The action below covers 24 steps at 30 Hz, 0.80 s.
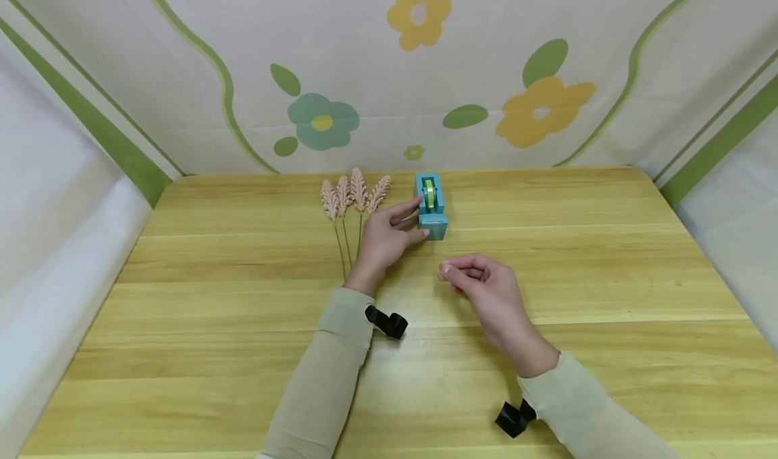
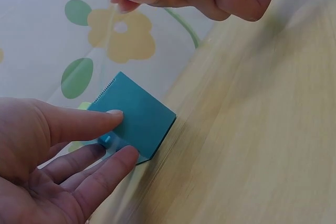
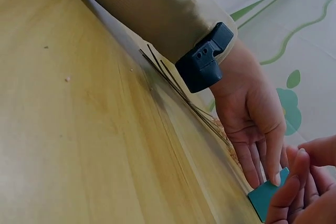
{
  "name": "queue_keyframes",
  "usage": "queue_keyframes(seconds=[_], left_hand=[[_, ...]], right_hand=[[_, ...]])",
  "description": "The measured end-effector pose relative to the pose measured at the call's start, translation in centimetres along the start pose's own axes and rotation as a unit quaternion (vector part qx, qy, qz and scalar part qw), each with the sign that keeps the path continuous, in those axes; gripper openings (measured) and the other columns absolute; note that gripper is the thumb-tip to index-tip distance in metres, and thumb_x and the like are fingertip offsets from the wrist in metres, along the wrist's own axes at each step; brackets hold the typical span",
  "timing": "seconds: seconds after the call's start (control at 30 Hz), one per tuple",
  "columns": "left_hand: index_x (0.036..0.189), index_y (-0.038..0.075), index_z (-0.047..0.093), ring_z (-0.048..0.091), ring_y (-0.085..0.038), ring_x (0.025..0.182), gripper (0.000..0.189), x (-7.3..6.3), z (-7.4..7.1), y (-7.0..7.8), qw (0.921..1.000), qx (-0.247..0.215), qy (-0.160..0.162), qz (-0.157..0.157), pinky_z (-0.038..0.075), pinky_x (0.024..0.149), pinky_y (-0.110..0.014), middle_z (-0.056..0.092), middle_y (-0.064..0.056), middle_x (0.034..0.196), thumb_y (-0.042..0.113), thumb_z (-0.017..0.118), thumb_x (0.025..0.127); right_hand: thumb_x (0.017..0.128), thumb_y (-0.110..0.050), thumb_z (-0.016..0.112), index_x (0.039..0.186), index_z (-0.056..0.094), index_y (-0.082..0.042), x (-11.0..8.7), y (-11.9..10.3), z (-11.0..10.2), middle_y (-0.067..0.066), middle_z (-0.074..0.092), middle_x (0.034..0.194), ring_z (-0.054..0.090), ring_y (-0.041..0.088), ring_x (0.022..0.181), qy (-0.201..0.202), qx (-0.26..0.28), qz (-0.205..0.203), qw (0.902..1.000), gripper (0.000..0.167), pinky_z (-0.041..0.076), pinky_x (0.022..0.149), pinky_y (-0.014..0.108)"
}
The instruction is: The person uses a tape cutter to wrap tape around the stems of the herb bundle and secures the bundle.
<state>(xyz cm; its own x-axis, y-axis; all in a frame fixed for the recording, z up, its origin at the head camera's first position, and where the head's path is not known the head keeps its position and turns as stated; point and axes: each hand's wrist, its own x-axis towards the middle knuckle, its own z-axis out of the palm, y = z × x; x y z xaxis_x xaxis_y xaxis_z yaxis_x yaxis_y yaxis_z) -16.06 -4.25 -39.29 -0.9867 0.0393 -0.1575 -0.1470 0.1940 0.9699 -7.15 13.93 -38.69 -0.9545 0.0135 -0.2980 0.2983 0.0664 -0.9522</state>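
Note:
A blue tape dispenser with a yellowish roll of tape in it stands toward the back of the table. My left hand grips the dispenser from its left side, thumb on the front face and fingers along the side. To the front right of it, my right hand is raised with thumb and index fingertip pinched together. In the left wrist view, a faint see-through strip of tape runs from those fingertips toward the dispenser's toothed edge.
Several pink artificial flower stems lie left of the dispenser, their thin stalks partly under my left forearm. The wooden table meets a white flower-patterned cloth at the back. A black wrist camera sits on each sleeve.

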Motion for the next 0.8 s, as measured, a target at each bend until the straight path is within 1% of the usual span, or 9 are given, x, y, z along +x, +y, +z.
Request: queue_keyframes(seconds=[0.17, 0.3, 0.6, 0.8], left_hand=[[0.141, 0.033, 0.071, 0.071, -0.019, 0.131, 0.06, 0.0, 0.0, -0.1, 1.0, -0.004, -0.001, 0.005, 0.06, 0.103, -0.034, 0.069, 0.0, 0.148, 0.006, 0.088, 0.089], [0.141, 0.033, 0.071, 0.071, -0.019, 0.131, 0.06, 0.0, 0.0, -0.2, 0.9999, -0.007, -0.003, 0.008, 0.06, 0.102, -0.034, 0.069, 0.0, 0.147, 0.005, 0.088, 0.09], [0.141, 0.033, 0.071, 0.071, -0.02, 0.131, 0.061, 0.0, 0.0, -0.1, 0.9999, -0.007, -0.004, 0.008, 0.06, 0.102, -0.033, 0.069, 0.0, 0.148, 0.005, 0.087, 0.089], [0.141, 0.033, 0.071, 0.071, -0.02, 0.131, 0.061, 0.1, 0.0, -0.2, 1.0, -0.002, -0.003, 0.008, 0.06, 0.103, -0.034, 0.069, 0.0, 0.148, 0.005, 0.088, 0.089]], right_hand=[[0.102, -0.02, 0.077, 0.114, 0.075, -0.002, -0.4, 0.1, -0.1, -0.006, 0.081, 0.095, 0.071, 0.016, 0.092, -0.001, 0.0, -0.002, 1.0, 0.022, 0.06, 0.084, 0.026], [0.102, -0.02, 0.078, 0.114, 0.075, -0.002, -0.7, 0.1, -0.2, -0.005, 0.081, 0.096, 0.072, 0.016, 0.093, 0.0, 0.0, -0.002, 1.0, 0.022, 0.06, 0.085, 0.026], [0.101, -0.019, 0.078, 0.113, 0.075, -0.001, -1.4, 0.4, -0.2, -0.005, 0.081, 0.095, 0.07, 0.017, 0.089, 0.002, -0.012, -0.006, 0.9999, 0.022, 0.059, 0.082, 0.027], [0.101, -0.019, 0.078, 0.113, 0.075, 0.0, -1.8, 0.6, -0.3, -0.004, 0.081, 0.094, 0.07, 0.017, 0.088, 0.003, -0.004, -0.006, 1.0, 0.022, 0.059, 0.081, 0.026]])
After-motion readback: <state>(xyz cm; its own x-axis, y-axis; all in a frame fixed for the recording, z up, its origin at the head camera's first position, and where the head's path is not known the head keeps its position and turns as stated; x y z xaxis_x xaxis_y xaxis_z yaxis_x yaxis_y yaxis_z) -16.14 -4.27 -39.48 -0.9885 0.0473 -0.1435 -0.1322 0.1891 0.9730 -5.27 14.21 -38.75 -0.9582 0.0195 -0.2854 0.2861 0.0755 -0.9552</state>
